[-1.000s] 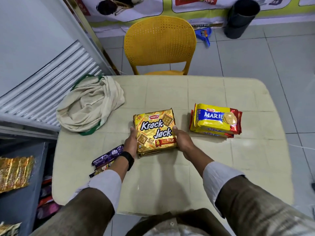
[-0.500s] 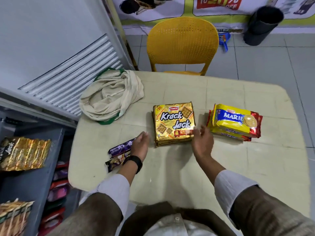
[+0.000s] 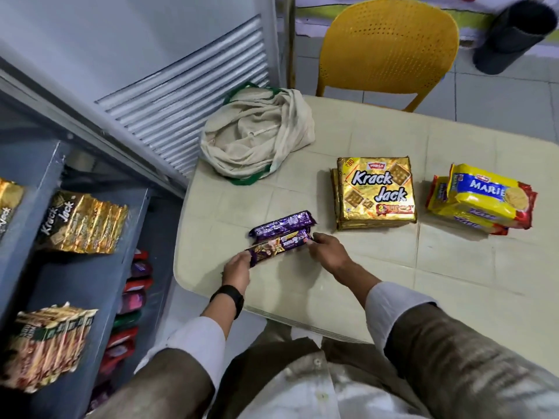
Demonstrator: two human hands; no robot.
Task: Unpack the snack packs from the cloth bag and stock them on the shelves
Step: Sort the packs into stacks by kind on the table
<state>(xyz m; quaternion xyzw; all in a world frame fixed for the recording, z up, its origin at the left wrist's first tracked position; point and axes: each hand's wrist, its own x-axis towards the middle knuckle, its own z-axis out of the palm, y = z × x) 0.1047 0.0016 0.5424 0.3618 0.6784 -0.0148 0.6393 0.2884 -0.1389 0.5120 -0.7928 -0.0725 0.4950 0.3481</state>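
Head view: slumped cloth bag (image 3: 257, 134), contents unseen.

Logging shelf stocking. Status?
Left hand and right hand grip the ends of a purple snack pack. Cloth bag slumped. Nothing in the way.

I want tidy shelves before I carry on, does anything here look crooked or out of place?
Yes: the gold Krack Jack packs on the grey shelf lie tilted, askew to the shelf edge. On the beige table, the stacks look orderly, and nothing appears spilled or torn.
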